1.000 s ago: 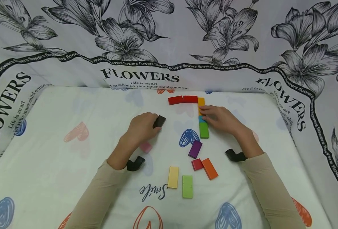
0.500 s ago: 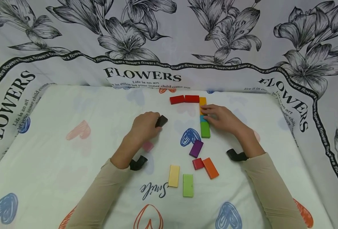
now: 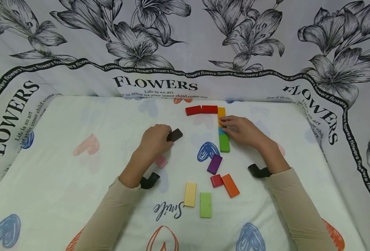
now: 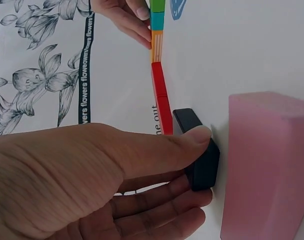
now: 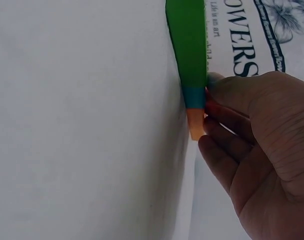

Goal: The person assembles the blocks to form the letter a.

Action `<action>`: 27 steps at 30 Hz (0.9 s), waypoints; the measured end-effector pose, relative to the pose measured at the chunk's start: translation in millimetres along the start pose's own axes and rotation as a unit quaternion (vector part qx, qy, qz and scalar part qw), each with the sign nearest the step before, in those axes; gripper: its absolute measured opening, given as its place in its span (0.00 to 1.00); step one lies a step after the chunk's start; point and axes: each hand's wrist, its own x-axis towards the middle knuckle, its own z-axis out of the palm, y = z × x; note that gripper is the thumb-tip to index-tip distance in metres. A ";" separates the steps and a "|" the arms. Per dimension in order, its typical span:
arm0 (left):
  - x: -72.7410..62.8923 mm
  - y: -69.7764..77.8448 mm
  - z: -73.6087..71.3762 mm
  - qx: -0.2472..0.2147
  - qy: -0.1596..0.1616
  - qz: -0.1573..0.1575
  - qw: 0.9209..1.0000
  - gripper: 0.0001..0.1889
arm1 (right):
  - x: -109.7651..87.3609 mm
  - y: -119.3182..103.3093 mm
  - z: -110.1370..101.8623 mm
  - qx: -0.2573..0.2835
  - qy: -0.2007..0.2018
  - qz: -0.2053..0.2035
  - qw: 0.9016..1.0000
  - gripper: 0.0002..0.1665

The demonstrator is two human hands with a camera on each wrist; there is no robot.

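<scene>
My left hand pinches a black block between thumb and fingers, close over the cloth. Beneath that wrist lies a pink block, which looms large in the left wrist view. My right hand rests along the outer side of a row of blocks. Its fingers touch the yellow-orange block, and its thumb is at the small blue block. A green block ends this row on the near side. From the row's far end, two red blocks extend leftward.
Nearer the person lie loose blocks: purple, small red, orange, pale yellow and light green. A white cloth printed with hearts covers the surface. Flower-printed fabric stands behind.
The black block has turned slightly in my left hand. My right hand stays against the row, and the other blocks keep their places.
</scene>
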 end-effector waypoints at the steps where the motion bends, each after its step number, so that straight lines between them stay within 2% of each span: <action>1: -0.3 0.2 0.1 -0.001 0.001 -0.003 1.000 0.08 | -0.2 -0.1 -0.3 -0.001 0.000 -0.001 1.000 0.24; 6: -2.3 0.7 -1.2 -0.001 0.005 -0.018 1.000 0.08 | -0.4 1.2 -1.3 0.000 -0.003 0.000 1.000 0.25; 11: -2.0 1.3 -1.0 0.006 0.008 -0.018 1.000 0.09 | -0.6 2.1 -2.1 0.002 -0.009 0.004 1.000 0.25; 19: 6.6 4.4 5.8 -0.014 0.018 0.010 1.000 0.17 | -3.1 3.3 -2.5 0.003 -0.006 -0.003 1.000 0.25; 27: 14.7 20.2 5.9 -0.016 0.016 0.024 0.999 0.18 | -1.0 4.4 -1.2 0.005 -0.004 -0.012 1.000 0.24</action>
